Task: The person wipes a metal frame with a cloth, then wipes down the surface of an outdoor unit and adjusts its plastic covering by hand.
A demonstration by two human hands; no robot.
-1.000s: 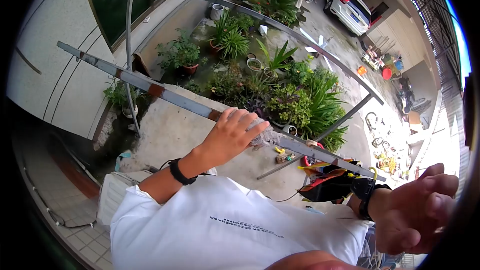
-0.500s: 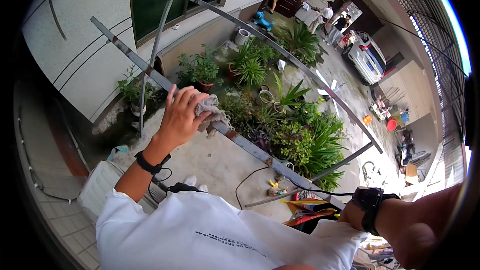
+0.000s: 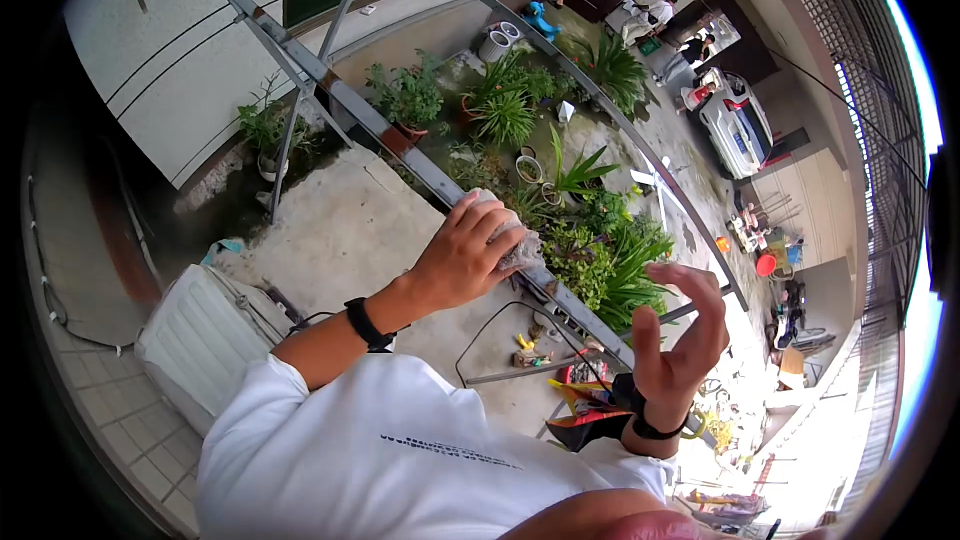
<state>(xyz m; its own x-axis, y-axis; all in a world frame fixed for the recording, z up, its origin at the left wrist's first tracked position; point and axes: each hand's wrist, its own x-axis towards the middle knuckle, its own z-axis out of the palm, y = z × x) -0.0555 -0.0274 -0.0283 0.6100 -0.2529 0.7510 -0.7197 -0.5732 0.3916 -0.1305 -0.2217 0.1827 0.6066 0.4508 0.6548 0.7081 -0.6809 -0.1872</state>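
Note:
A long grey metal bar (image 3: 352, 103) with rusty brown patches runs diagonally in front of me. My left hand (image 3: 467, 250) is wrapped over a crumpled grey cloth (image 3: 521, 246), which lies against the bar right of its middle. My right hand (image 3: 685, 340) is raised past the bar's lower right end, its fingers apart and curved, with nothing in it. Both wrists wear black bands. A thinner curved metal rail (image 3: 600, 98) stands beyond the bar, joined to it by side struts.
Potted plants (image 3: 405, 100) grow beyond the bar. An off-white ribbed box (image 3: 205, 335) stands at the lower left. Further off are a white car (image 3: 735, 125), several people and a red basin (image 3: 766, 265). A black cable (image 3: 462, 345) loops over the concrete below the bar.
My left hand and the cloth have slid down the bar to the right. My right hand has come inward from the right edge, fingers now spread. The view has shifted.

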